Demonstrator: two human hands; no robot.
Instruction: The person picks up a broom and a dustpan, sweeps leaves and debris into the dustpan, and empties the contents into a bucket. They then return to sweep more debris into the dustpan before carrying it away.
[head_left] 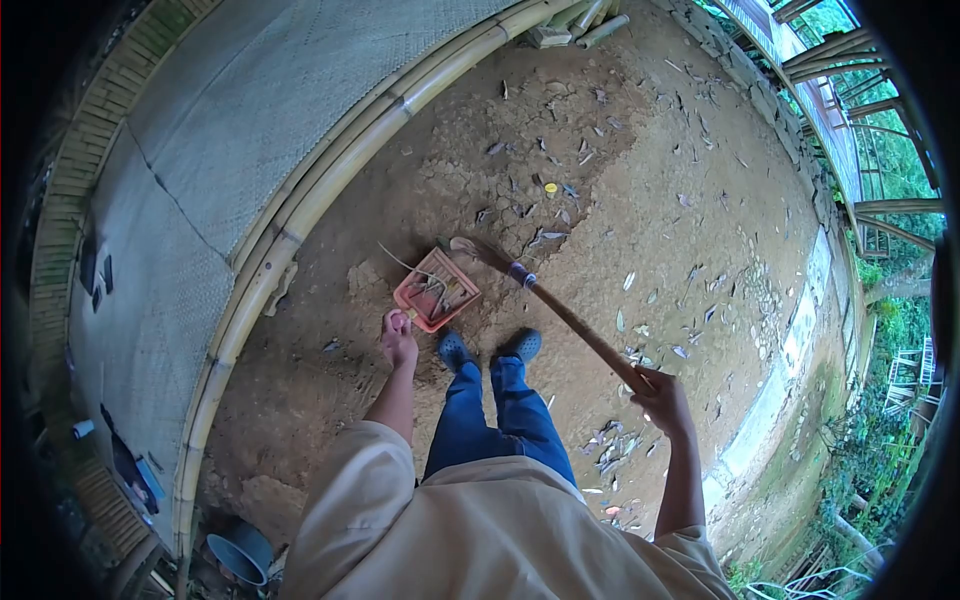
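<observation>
My left hand (398,342) is closed around the handle of a reddish plastic dustpan (407,294), low over the dirt just ahead of my feet. Dry leaves and twigs lie in the pan, and one long thin stalk pokes out past its far left side. My right hand (662,400) grips the upper end of a broom (580,325) by its brown stick. The broom slants down to the left, with a purple-blue binding above its head. Its bristles (482,250) meet the ground right beside the pan's far edge.
Bare earth (400,220) spreads around me, strewn with dry leaves (610,450) and a small yellow piece (550,188). A bamboo-edged platform with a woven mat (250,110) runs along the left. A grey bucket (238,552) stands at lower left, and a pale stone edging (770,400) lies right.
</observation>
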